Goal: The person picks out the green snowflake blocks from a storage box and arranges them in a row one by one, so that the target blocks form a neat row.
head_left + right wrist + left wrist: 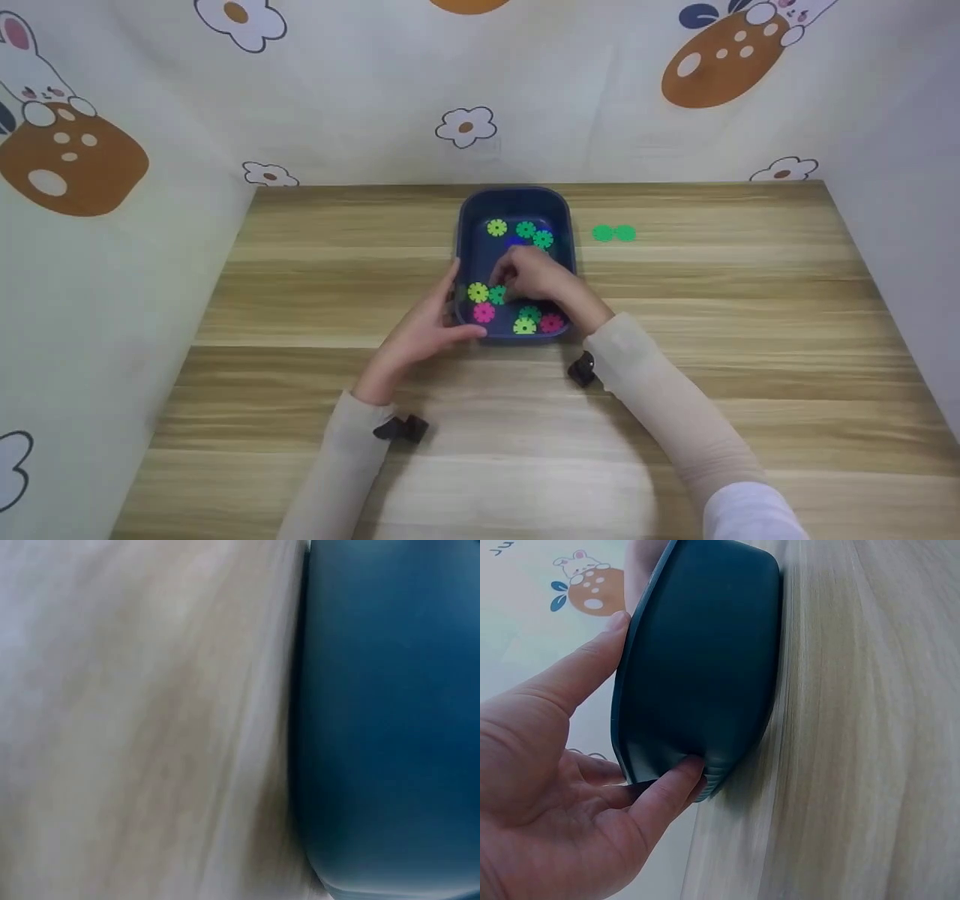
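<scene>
A dark blue plastic bin (516, 339) stands on the table, with several flower-shaped notched discs inside. My left hand (426, 328) holds its near left corner, the thumb at the front rim and fingers along the left side. In the left wrist view, this hand (577, 787) spans the bin's outer wall (697, 652). My right hand (534, 274) reaches down into the bin, fingers curled and fingertips pinching at a green notched disc (497, 295). Beside that lie a yellow disc (478, 292) and a pink disc (484, 312). The right wrist view shows only the bin's side (390, 720) and tabletop.
Two green discs (614, 233) lie end to end on the wooden table (750, 300), right of the bin. More discs, such as a yellow one (496, 227), are at the bin's far end. A patterned cloth (555, 90) hangs behind the table.
</scene>
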A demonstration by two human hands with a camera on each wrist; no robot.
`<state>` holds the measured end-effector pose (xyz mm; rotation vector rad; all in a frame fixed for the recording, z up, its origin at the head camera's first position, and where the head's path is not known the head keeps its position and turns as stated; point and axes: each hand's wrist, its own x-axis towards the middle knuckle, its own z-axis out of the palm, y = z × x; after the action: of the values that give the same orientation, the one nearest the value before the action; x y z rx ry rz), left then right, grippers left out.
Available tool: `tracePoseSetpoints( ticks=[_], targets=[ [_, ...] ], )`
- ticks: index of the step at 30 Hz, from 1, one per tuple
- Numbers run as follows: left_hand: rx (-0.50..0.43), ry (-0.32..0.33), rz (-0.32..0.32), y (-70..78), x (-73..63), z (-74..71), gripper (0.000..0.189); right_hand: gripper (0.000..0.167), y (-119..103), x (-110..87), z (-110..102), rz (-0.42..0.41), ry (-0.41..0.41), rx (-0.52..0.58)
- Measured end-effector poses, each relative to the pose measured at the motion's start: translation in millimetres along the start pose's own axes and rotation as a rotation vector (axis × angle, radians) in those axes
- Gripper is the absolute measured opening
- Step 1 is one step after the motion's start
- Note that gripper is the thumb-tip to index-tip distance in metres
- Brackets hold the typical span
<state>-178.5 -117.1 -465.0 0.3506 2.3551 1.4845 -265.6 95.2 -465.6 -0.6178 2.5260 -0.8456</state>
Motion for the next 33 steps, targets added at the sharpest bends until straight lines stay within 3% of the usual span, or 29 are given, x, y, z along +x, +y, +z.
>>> tracePoseSetpoints(
  ticks=[7, 25, 33],
  targets=[
    [-0.031, -0.005, 0.004, 1.1, -0.4, 0.0, 0.108, 0.021, 0.4, 1.6, 0.9, 0.006, -0.005, 0.01],
    [-0.017, -0.004, 0.05, 0.5, 1.1, -0.4, 0.106, 0.008, 2.6, -0.6, -2.3, -0.03, 0.001, 0.177],
    [-0.016, -0.001, 0.035, -1.4, 0.1, -0.7, 0.108, 0.008, 1.5, -1.7, -3.0, -0.051, 0.028, 0.157]
  ],
)
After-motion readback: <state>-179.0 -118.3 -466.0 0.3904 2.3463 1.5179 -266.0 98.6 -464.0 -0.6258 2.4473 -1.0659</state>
